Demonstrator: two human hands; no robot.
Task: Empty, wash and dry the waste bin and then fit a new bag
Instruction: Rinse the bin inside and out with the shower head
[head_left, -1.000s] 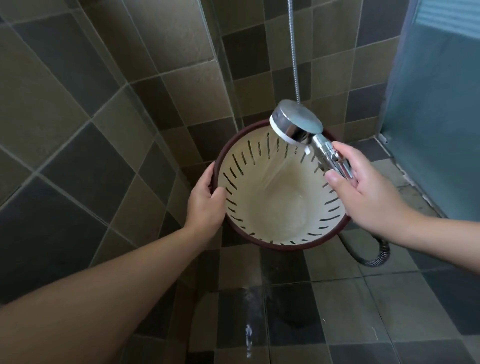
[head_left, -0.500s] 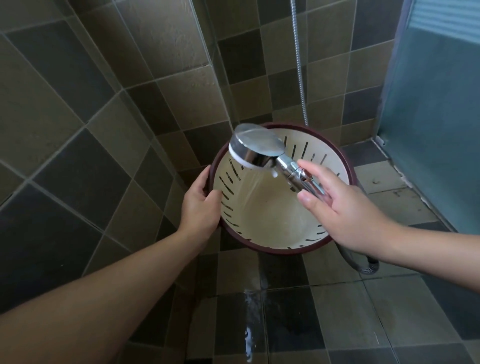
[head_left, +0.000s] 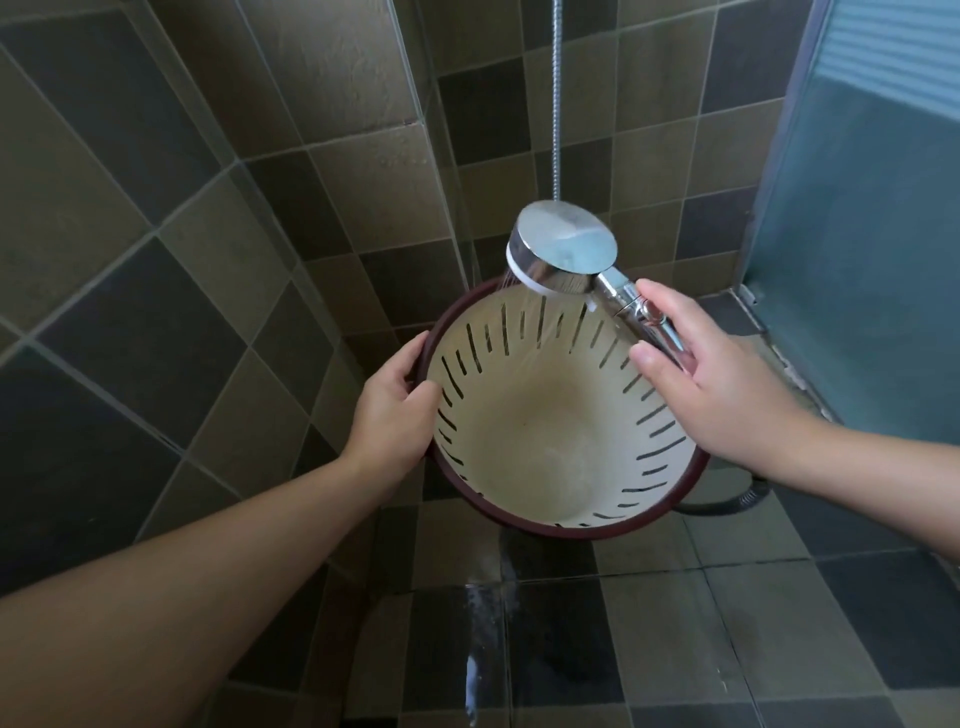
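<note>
The waste bin (head_left: 545, 441) is a cream slotted basket with a dark red rim, tilted with its mouth toward me above the floor. My left hand (head_left: 395, 405) grips the rim on its left side, thumb inside. My right hand (head_left: 711, 384) is closed around the handle of a chrome shower head (head_left: 561, 254), held over the bin's far rim. Water sprays from the head down onto the bin's inner far wall. The bin holds no rubbish and no bag.
Tiled walls meet in a corner just behind the bin. A frosted glass door (head_left: 857, 249) stands at the right. The metal shower hose (head_left: 557, 104) hangs down the wall and loops on the floor at the right. Water runs over the floor tiles (head_left: 483, 623) below the bin.
The shower head swung left over the bin's near-left side, then back right and up to the far rim. The bin stayed in my left hand.
</note>
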